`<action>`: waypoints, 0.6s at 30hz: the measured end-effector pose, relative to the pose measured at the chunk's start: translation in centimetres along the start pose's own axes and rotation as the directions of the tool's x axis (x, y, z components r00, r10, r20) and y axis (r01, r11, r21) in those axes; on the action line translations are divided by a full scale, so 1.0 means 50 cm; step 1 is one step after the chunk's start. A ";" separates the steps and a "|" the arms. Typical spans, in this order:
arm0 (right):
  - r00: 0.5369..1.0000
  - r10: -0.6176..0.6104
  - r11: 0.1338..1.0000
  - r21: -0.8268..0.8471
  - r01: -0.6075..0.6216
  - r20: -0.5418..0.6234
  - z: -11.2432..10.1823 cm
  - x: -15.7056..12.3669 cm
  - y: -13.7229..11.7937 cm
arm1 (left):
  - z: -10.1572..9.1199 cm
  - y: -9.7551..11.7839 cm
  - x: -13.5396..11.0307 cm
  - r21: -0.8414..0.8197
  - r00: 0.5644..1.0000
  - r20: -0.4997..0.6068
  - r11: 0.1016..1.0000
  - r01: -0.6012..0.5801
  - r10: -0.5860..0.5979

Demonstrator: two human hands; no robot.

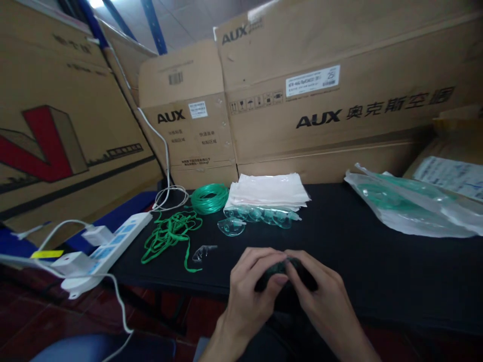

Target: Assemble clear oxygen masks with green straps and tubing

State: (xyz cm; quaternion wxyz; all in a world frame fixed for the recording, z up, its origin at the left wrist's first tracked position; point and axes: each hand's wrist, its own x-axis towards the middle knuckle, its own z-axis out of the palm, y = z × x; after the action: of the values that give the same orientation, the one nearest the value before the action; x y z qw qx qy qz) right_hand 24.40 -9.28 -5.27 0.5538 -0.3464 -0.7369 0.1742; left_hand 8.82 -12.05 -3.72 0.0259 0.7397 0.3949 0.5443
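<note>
My left hand [247, 287] and my right hand [323, 289] meet near the front edge of the black table. Between them is a dark green, see-through piece [279, 268], mostly covered by my fingers, so its kind is unclear. Both hands have their fingers curled round it, thumbs close together on the near side. Beyond my hands lies a clear green plastic mask [231, 227], with a row of similar masks [269, 216] behind it. A small clear plastic scrap [204, 253] rests left of my left hand.
White plastic bags [267, 190] are stacked behind the masks. Green tubing [210, 198], tangled green elastic cord [171, 235] and a white power strip [113, 251] lie left. A bag of green tubing [403, 201] sits right. Large cardboard boxes [264, 136] wall the back.
</note>
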 end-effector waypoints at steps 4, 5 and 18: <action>0.998 0.046 0.999 -0.003 -0.046 0.035 0.002 0.002 0.004 | -0.058 -0.020 0.014 0.150 0.988 -0.087 0.979 0.137 -0.125; 0.998 0.054 0.999 0.005 -0.054 0.042 0.002 0.003 0.003 | -0.086 -0.030 0.020 0.225 0.979 -0.124 0.956 0.188 -0.163; 0.985 0.120 0.990 0.061 -0.128 0.124 0.000 0.004 -0.005 | -0.309 -0.144 0.019 0.727 0.608 -0.193 0.304 0.615 -0.770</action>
State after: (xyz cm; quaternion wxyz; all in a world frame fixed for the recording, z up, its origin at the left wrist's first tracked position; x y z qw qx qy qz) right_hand 24.28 -9.34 -4.98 0.5080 -0.3610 -0.7395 0.2542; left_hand -7.83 -12.56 -0.07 -0.0034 0.4852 0.8523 0.1956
